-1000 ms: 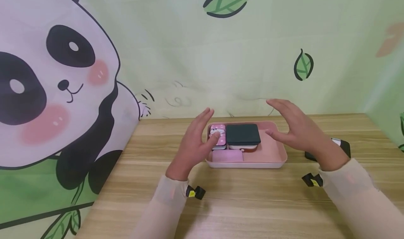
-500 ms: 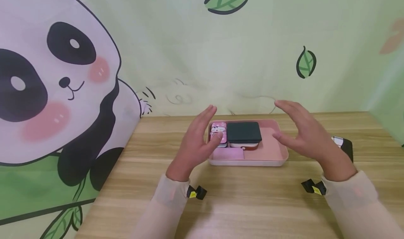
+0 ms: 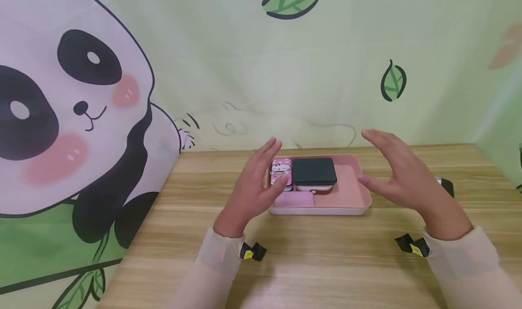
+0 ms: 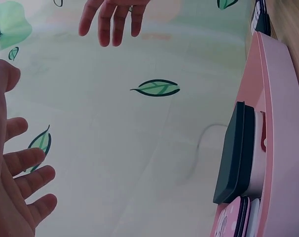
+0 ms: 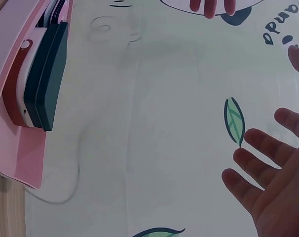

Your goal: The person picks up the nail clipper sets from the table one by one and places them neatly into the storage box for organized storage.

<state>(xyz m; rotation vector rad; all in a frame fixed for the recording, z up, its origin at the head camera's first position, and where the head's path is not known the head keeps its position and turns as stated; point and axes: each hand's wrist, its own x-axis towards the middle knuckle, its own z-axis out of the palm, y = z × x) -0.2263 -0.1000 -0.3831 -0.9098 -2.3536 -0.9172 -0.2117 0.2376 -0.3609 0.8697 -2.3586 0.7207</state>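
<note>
A pink tray stands on the wooden table, holding several small items. At its left lies a pink case with a cartoon print, partly covered by my left thumb in the head view. Beside it a dark green flat case rests on top of a white and red-brown case. A lilac block lies along the front. My left hand hovers by the tray's left end, fingers extended, holding nothing. My right hand hovers past the right end, fingers spread, with nothing in it.
A black item with a light top lies on the table to the right, mostly hidden behind my right wrist. A printed cloth backdrop with a panda rises at the table's back and left.
My right hand has drifted right, away from the tray, covering more of the black item. My left hand stays nearly in place. The tray and its contents have not moved.
</note>
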